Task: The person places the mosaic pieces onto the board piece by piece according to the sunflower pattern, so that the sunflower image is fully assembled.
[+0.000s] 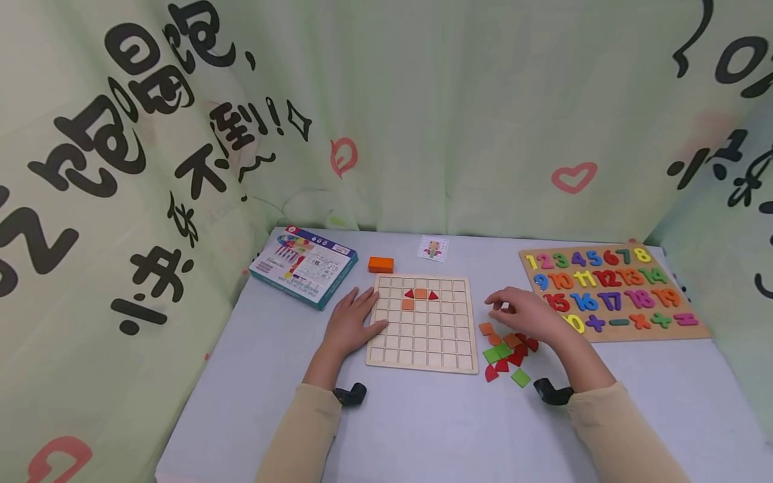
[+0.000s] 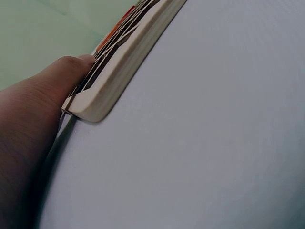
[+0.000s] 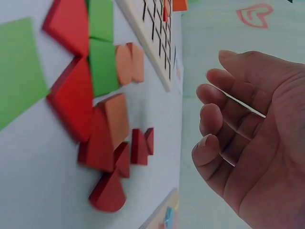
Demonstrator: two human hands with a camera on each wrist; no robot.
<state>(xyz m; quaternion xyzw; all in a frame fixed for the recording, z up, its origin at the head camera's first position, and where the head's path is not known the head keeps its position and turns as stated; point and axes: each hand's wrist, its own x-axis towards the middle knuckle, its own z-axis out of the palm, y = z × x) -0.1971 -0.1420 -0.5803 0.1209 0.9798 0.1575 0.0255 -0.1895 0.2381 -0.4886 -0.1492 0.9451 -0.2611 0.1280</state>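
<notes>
From the head view, I see the left grip (image 1: 349,322) laid along the left side of the grid board (image 1: 429,342), its fingers extended and its thumb over the cells. Two orange squares (image 1: 421,294) and two red triangles (image 1: 433,295) sit in the upper rows. The loose pieces (image 1: 504,350) lie on the tabletop (image 1: 241,416) just right of the board; above them hangs the right grip (image 1: 527,314), loosely bent.

In the left wrist view, the thumb reaches onto the board, which looks like stiff, light wood; I'd expect it to slide if nudged, so steadying its edge makes sense.

In the right wrist view, thumb and fingertips stand apart with nothing between them. The pieces look rigid, light and smooth; I'd pinch each by opposite sides, outer ones first, since crowded neighbours could skid.
</notes>
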